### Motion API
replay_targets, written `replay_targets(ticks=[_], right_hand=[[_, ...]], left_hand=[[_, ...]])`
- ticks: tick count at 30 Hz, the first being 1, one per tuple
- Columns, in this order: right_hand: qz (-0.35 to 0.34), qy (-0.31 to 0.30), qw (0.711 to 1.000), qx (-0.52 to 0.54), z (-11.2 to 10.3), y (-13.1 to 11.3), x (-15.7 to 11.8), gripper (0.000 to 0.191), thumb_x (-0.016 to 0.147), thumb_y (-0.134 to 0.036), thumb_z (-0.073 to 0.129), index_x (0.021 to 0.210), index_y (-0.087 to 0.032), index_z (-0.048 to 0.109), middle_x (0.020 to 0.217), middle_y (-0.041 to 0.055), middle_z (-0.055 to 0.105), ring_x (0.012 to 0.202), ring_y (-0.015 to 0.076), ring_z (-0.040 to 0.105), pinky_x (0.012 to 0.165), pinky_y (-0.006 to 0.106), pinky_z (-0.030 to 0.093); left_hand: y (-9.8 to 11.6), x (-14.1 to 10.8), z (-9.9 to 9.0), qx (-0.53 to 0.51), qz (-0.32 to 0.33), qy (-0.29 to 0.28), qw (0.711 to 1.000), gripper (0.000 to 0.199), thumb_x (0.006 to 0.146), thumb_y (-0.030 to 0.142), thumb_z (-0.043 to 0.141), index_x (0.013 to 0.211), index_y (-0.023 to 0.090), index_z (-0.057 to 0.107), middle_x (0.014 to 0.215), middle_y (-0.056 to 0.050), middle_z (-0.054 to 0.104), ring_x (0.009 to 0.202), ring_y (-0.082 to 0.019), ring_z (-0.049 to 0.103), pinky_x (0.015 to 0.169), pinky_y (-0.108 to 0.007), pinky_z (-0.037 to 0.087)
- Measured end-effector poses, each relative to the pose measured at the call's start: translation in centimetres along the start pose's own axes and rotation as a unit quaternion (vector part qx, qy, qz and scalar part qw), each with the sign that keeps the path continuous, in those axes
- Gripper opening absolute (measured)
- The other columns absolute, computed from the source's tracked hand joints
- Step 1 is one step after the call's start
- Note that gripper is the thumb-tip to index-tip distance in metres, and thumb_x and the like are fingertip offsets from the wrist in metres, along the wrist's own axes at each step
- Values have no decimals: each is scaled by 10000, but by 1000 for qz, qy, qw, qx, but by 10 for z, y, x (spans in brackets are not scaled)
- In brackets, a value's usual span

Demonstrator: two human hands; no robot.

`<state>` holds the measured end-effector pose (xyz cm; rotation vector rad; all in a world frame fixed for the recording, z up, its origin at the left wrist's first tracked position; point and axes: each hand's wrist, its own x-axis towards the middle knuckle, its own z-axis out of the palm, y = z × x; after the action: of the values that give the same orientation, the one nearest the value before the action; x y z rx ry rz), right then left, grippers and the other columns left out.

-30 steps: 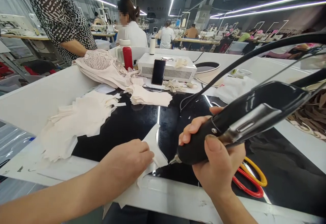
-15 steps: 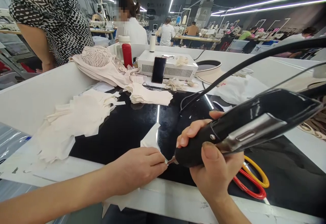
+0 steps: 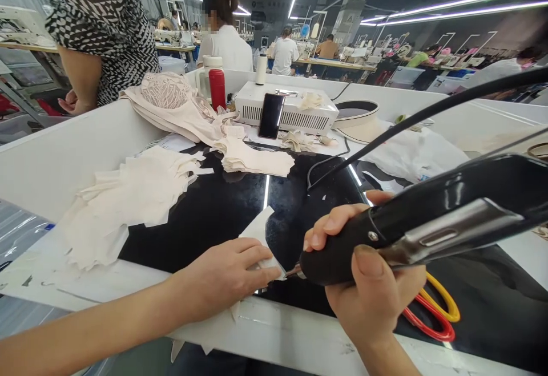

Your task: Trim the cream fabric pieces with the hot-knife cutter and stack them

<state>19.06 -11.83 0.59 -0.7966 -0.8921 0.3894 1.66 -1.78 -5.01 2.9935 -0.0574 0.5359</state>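
Observation:
My right hand (image 3: 370,279) is wrapped around a black corded hand tool (image 3: 419,222) with a metal lever along its side. Its thin metal tip (image 3: 295,271) points left and meets the lower right corner of a small off-white fabric piece (image 3: 258,226). My left hand (image 3: 229,276) grips that piece near its lower edge, the fingertips close to the tip and partly hiding the cloth. Under both hands lies a glossy black work surface (image 3: 197,216). Scissors with red and yellow handles (image 3: 443,302) lie just right of my right wrist.
Cut fabric pieces lie in a loose pile (image 3: 132,188) at left and a neat stack (image 3: 257,159) behind. Beige lace bras (image 3: 166,102), a red bottle (image 3: 217,88), a phone (image 3: 271,116) and a white box (image 3: 308,114) stand farther back. A black cable (image 3: 411,113) arches at right. A co-worker (image 3: 103,39) stands at left.
My left fingers have drawn back leftward from the tool's tip, baring more of the fabric's corner. The tool and right hand sit slightly farther right in view. The co-worker's hand now shows.

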Motion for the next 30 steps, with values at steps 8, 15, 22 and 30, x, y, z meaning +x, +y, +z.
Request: replay_targets(ticks=[8,15,22,30], right_hand=[[-1,8,1000,-16,1,-2,0,425,856,-388,814,1210,-279,603,811,-44,678,599,147,628,539,311,559],[-12,53,999,-5,12,-2,11,384,800,-327,798,1137,-251,629,751,-49,672,538,147,609,470,297,550],[-3,47,999,-8,15,6,16,373,798,-276,753,1143,-259,614,751,-57,662,541,141,612,475,290,549],[-3,48,999,-21,17,6,15,378,804,-300,775,1139,-256,604,744,-60,659,534,138,609,485,290,553]], left_hand=[[6,-2,0,-10,-13,3,1000,306,1055,98,528,1327,167,649,1238,-117,668,1144,-241,642,1032,-386,580],[7,-1,3,-11,-21,27,999,270,1063,119,528,1285,177,671,1225,-118,661,1130,-229,632,1018,-358,569],[7,0,6,-17,-19,47,999,239,1041,124,579,1257,185,663,1190,-108,649,1126,-224,626,1028,-343,552],[4,0,3,-48,-28,52,997,230,1043,137,575,1232,200,689,1163,-113,632,1136,-233,600,1041,-365,553]])
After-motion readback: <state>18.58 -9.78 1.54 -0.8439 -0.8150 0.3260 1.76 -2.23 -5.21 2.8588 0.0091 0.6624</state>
